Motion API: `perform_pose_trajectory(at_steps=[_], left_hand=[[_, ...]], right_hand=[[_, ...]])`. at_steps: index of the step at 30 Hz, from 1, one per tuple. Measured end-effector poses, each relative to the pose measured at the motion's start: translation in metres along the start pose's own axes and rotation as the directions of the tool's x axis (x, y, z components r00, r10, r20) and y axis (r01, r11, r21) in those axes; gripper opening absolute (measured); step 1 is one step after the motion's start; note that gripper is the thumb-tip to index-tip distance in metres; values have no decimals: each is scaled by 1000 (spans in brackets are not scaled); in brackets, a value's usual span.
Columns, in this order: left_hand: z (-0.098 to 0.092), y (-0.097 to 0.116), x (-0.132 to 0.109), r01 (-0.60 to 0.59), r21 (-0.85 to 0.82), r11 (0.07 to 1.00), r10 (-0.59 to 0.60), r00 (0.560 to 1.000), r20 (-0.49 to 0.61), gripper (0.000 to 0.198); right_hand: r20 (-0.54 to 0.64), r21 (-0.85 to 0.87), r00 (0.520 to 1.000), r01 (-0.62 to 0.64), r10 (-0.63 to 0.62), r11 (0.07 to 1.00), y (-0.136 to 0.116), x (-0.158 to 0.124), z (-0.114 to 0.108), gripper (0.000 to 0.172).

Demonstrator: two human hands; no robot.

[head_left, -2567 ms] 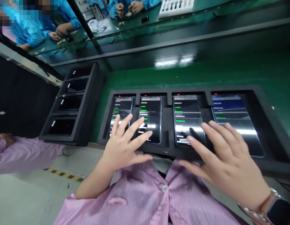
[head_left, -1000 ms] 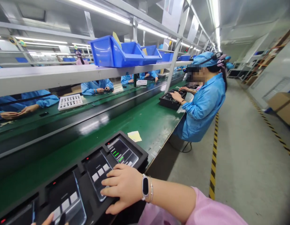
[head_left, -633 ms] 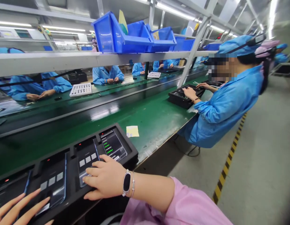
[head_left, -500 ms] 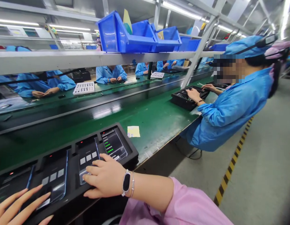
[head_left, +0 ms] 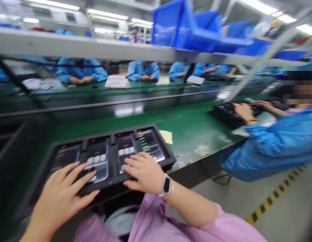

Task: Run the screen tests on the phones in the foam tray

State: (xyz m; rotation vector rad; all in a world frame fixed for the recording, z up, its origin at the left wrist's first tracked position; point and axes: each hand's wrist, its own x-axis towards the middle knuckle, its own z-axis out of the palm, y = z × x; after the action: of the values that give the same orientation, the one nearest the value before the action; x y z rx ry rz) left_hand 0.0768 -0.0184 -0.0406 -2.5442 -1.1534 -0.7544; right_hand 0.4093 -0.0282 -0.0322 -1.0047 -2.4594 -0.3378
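Several smartphones lie face up in a black tray (head_left: 110, 183) on the green bench. My left hand (head_left: 62, 193) is spread over the left part of the tray, its fingertips at the lower part of a phone (head_left: 99, 153) with pale squares on its screen. With fingers stretched out, my right hand (head_left: 146, 171) rests over the bottom of the neighbouring phone (head_left: 126, 144), which also shows pale squares. At the right end, a phone (head_left: 148, 141) displays green lines. The leftmost phone (head_left: 65, 156) has a dark screen, partly covered by my left hand.
A yellow paper slip (head_left: 166, 137) lies beyond the tray's right end. On the right, a co-worker in blue (head_left: 274, 141) handles another black tray (head_left: 224, 116). Blue bins (head_left: 196, 33) stand on the overhead shelf. White trays (head_left: 117, 81) sit across the bench before other workers.
The view has swung left, so the bench and co-worker appear further right and all of my left hand now shows. Both hands stay over the phones in the tray.
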Motion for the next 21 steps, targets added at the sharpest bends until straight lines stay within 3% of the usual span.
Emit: perform_pose_trajectory(at_steps=[5,12,18,21], left_hand=[[-15,10,16,44,34,998,-46,996,77,40],[-15,17,18,100,22,995,-102,992,80,45],[-21,15,17,149,-17,989,-147,984,105,59],[-24,11,19,264,-20,964,-258,954,155,68]], right_hand=[[41,165,999,-32,26,986,4,8,-5,36],[51,135,998,31,-38,990,16,8,-5,39],[-21,261,987,-147,157,954,17,22,-14,42],[-31,248,977,-195,210,949,17,28,-7,46]])
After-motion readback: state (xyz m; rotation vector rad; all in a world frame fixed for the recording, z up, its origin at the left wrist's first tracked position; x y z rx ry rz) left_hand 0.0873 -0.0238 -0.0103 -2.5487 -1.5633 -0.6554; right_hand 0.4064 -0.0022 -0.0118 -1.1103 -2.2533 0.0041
